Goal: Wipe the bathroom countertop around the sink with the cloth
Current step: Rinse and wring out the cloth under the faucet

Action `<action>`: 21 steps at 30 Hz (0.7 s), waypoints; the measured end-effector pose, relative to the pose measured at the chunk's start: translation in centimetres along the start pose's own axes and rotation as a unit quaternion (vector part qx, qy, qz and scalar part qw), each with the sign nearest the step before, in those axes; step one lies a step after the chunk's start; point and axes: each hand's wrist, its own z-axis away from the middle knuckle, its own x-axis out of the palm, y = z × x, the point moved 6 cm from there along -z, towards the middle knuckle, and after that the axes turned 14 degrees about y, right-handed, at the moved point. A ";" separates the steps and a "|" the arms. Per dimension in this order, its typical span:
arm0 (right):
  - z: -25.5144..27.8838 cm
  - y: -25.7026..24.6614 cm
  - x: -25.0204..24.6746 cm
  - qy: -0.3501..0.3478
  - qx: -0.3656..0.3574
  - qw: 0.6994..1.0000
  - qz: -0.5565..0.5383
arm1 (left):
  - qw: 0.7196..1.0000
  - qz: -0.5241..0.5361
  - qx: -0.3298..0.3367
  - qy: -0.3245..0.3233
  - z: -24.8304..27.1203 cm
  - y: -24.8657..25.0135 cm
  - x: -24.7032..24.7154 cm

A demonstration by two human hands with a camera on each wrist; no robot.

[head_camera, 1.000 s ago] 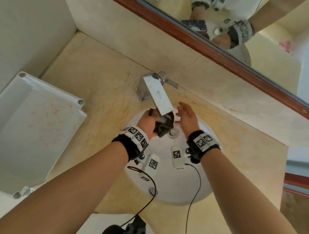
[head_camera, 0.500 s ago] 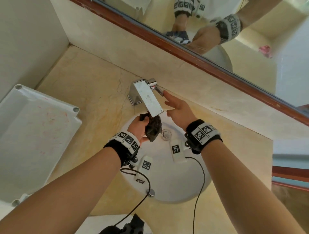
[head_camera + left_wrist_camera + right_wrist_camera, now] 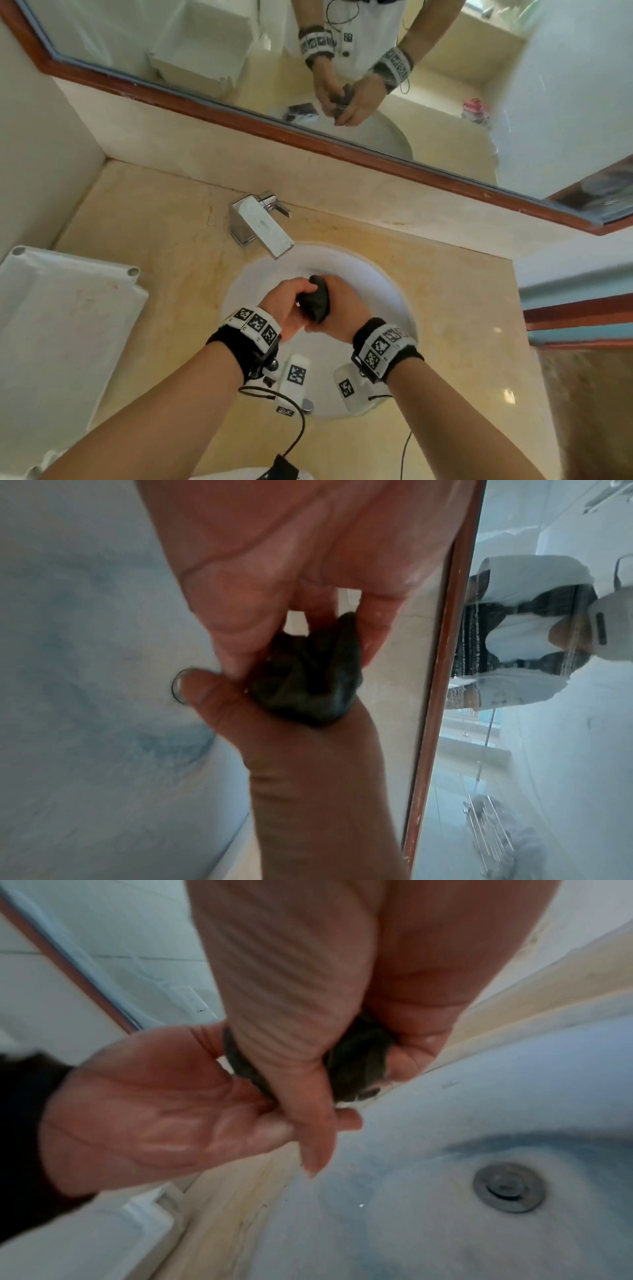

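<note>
Cloth, a dark wadded rag [image 3: 317,301], sits squeezed between both of my hands above the white oval sink basin [image 3: 383,284]. My left hand [image 3: 286,308] has its grip clenched on the near end, thumb pinching the bunched fabric; my right hand [image 3: 342,311] has its fingers curled round the other side, so each grip is grasping the rag. I judge this as wringing: holding it over the basin lets any water run to the round metal drain [image 3: 509,1187] rather than onto the surface. Behind the basin stands the square chrome tap [image 3: 262,224], its spout reaching over the basin's far rim. Around the basin spreads the beige marble surface [image 3: 154,219], not yet being wiped. Left of the basin a white plastic tray [image 3: 65,318] rests on that surface. Beyond the tap runs the wood-framed mirror [image 3: 205,41], which shows both hands closed on the rag.
</note>
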 end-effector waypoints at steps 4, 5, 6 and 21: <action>0.9 1.8 -1.8 0.006 -0.013 0.997 0.073 | 0.985 -0.157 0.052 0.044 0.3 -0.2 -0.4; 1.1 2.3 -2.1 0.006 -0.018 0.997 0.081 | 0.985 -0.157 0.053 0.041 0.6 -0.3 -0.4; 1.3 2.6 -2.3 0.005 -0.027 0.996 0.084 | 0.986 -0.156 0.048 0.034 0.9 -0.5 -0.1; 4.2 -1.1 -9.5 0.093 -0.345 0.912 0.200 | 0.878 -0.434 0.007 -0.200 7.3 0.2 7.8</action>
